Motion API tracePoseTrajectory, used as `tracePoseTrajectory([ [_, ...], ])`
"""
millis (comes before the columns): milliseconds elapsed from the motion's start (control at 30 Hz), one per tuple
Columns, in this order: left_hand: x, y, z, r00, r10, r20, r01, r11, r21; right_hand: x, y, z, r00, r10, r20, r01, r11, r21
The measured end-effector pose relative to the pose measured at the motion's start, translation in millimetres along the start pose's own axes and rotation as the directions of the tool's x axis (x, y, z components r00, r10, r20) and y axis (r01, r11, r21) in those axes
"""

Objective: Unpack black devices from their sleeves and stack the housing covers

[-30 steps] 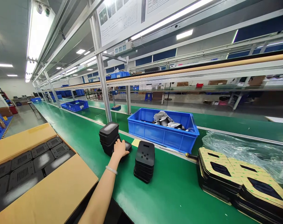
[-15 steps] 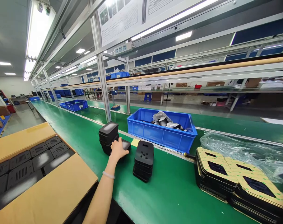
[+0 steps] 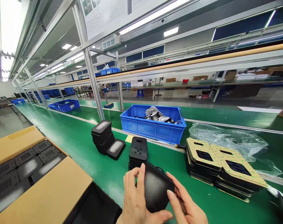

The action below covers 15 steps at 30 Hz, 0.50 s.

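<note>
Where half a second ago one hand lay spread over the pieces beside the tall stack, both hands now meet in the foreground around a black casing [image 3: 156, 188].

Left hand [image 3: 138, 199]: gone from the stack; gripping the casing, fingers along its left edge, thumb below.
Right hand [image 3: 187, 202]: newly in view; gripping the casing's right side, thumb at the edge of its face.
Held casing: raised and tilted, smooth face showing, in front of the short stack [image 3: 138, 151], whose lower part it now hides; the top piece there has star-shaped perforations.
Tall stack of black casings [image 3: 101, 133]: in its former place on the green tabletop [image 3: 106, 175].
Single casing [image 3: 116, 148]: flat, just beside the tall stack; formerly half covered by the left hand, now fully uncovered.
Blue bin [image 3: 153, 129], holding crumpled grey-white material [image 3: 154, 113]: unmoved.
Two piles of cream-faced sheets [image 3: 203, 157], right, by clear plastic film [image 3: 223, 135]: unmoved.
Cardboard box [image 3: 59, 189] of vented black casings [image 3: 27, 157], left: unmoved.
Camera view: swung somewhat rightward.
</note>
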<state>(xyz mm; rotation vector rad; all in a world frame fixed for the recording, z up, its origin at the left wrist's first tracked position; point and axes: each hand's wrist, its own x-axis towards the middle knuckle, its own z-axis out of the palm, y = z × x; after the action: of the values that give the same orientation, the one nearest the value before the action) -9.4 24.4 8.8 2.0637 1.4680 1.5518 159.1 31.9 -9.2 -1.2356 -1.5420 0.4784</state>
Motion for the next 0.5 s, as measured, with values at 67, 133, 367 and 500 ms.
tracePoseTrajectory([
  [67,-1,-5,-4.9,0.980,-0.150,0.133,0.182,0.945,-0.272,1,0,-8,0.998,0.036,0.042,-0.040,0.996,0.085],
  [133,-2,-9,-7.8,0.882,-0.290,0.372,0.464,0.677,-0.572,0,-2,-15,0.981,0.096,0.168,-0.134,0.963,0.233],
  [367,-21,0,11.9,0.424,-0.247,0.871,0.841,-0.251,-0.480,-2,-14,-10,0.999,0.025,-0.043,-0.023,0.999,0.047],
  [500,-30,12,17.6,0.455,-0.367,0.812,0.777,-0.283,-0.563,3,-25,-8,0.953,-0.238,-0.185,0.200,0.958,-0.205],
])
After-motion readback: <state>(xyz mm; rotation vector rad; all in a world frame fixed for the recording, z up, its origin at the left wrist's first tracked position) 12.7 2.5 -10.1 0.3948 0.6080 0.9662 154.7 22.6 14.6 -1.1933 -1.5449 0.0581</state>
